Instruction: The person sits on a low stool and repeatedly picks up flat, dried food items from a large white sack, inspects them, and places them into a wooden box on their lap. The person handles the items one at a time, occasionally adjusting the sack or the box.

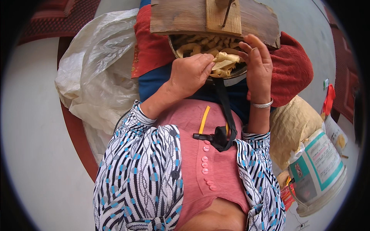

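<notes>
My left hand [192, 73] pinches a knotted piece of pale yellow plant strip [225, 59], perhaps husk or straw, between thumb and fingers. Just right of that piece, my right hand [258, 65] is raised with its fingers apart; its lower fingertips come close to the strip, and contact cannot be made out. Beneath both hands a round basin [172, 47] on the lap contains several more pale twisted pieces [215, 42]. A wooden board [179, 18] lies over the basin's far side and hides part of it. A smaller wood block [224, 14] and a thin metal rod [227, 16] are on the board.
Red cloth [292, 69] covers the knees. To the left spreads a white plastic sack [101, 60]. A tan sack [297, 127] and a white-and-teal bucket [321, 170] bearing writing stand at the right. A black strap [224, 98] hangs from the chest towards the basin.
</notes>
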